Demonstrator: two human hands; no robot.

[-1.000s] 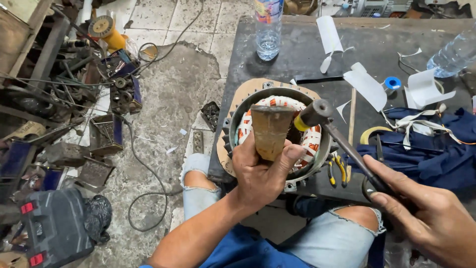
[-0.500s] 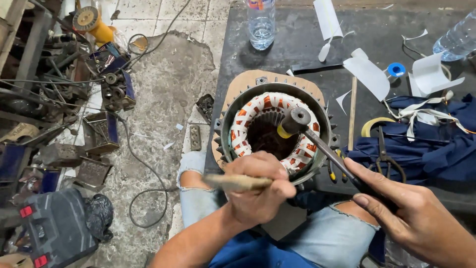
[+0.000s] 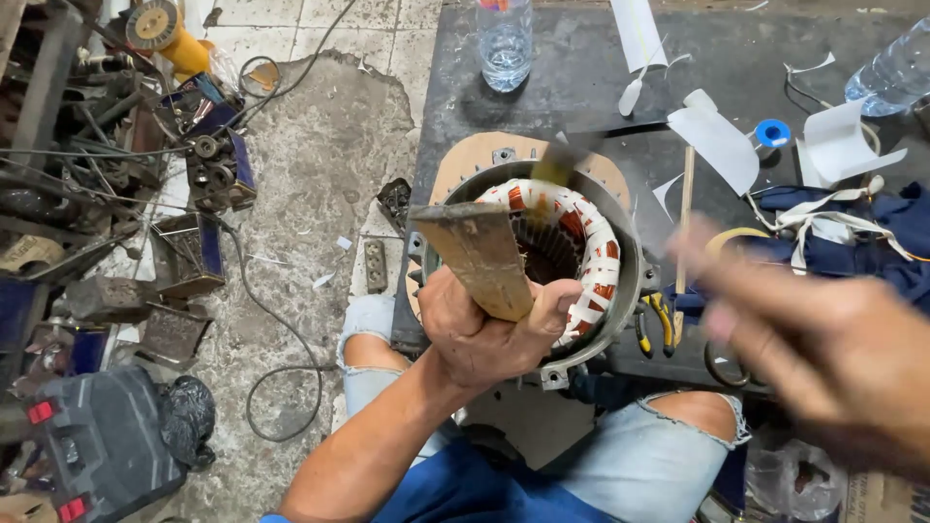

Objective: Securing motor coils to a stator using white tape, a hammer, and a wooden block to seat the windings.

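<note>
The left hand (image 3: 484,334) clenches a stiff wooden wedge (image 3: 480,257) by its narrow end, over the heavy stator (image 3: 581,252) on the table (image 3: 562,87). The right hand (image 3: 814,349) is blurred; I cannot tell its grip.

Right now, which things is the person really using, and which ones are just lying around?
In use:
- wooden wedge, gripped in the left hand
- motor stator with copper windings, right under that wedge
- right hand, blurred, so what its fingers grip is unclear

Lying about:
- water bottle
- paper strips
- blue tape roll
- pliers
- blue cloth
</note>
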